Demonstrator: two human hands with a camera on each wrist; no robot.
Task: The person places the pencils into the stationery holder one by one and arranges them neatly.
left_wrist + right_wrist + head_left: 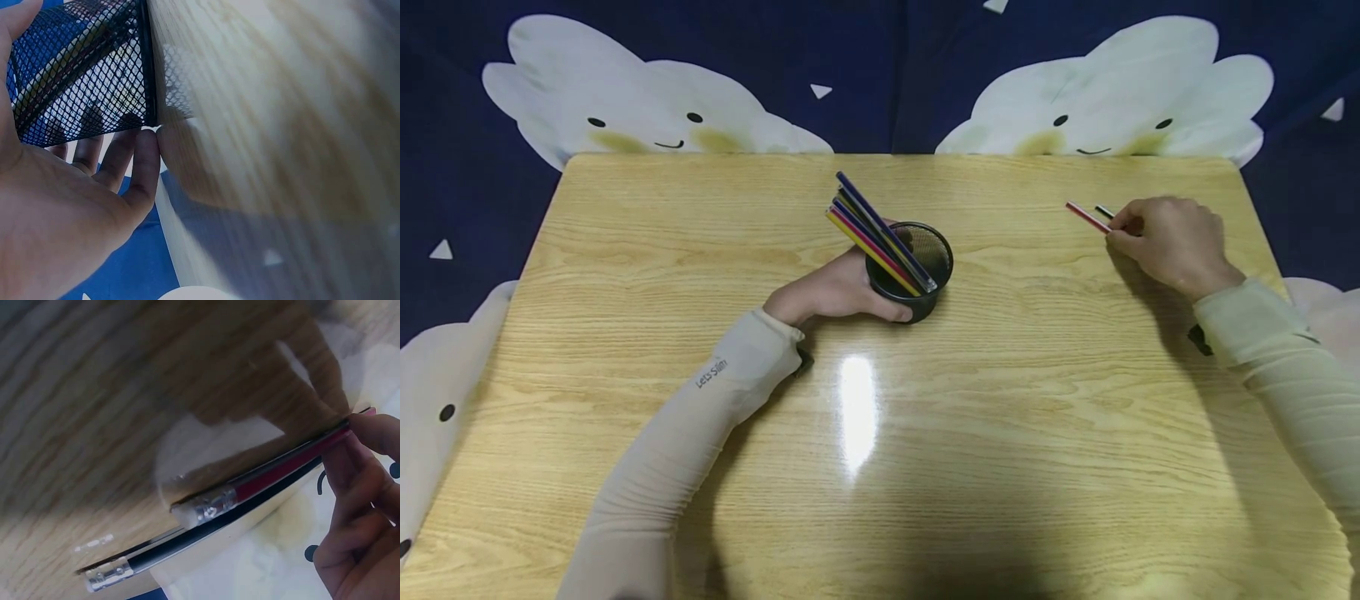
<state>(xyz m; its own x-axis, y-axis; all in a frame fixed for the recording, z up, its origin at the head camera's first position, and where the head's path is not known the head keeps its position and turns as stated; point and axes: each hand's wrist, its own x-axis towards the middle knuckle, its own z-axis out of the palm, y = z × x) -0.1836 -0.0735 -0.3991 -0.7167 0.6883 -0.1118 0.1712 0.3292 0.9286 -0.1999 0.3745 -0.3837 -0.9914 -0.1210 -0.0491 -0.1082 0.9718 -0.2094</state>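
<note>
Near the middle of the table, my left hand (835, 287) grips a black mesh pencil cup (932, 248), thumb on the near side. Several pencils (874, 237), among them yellow, red and dark blue ones, lean to the left in the cup. In the left wrist view, fingers curl under the mesh wall (103, 81), its base edge close to the tabletop. At the right, my right hand (1176, 242) pinches a red pencil (269, 476) between thumb and fingers. A black pencil (187, 537) lies alongside it; both show white erasers in silver ferrules in the right wrist view.
The wooden table (1037, 400) is glossy, with a bright reflection in front of the cup. Behind its far edge hangs a dark blue cloth (887, 75) printed with white smiling clouds. Dark wrist-worn pieces show under both pale sleeves (655, 467).
</note>
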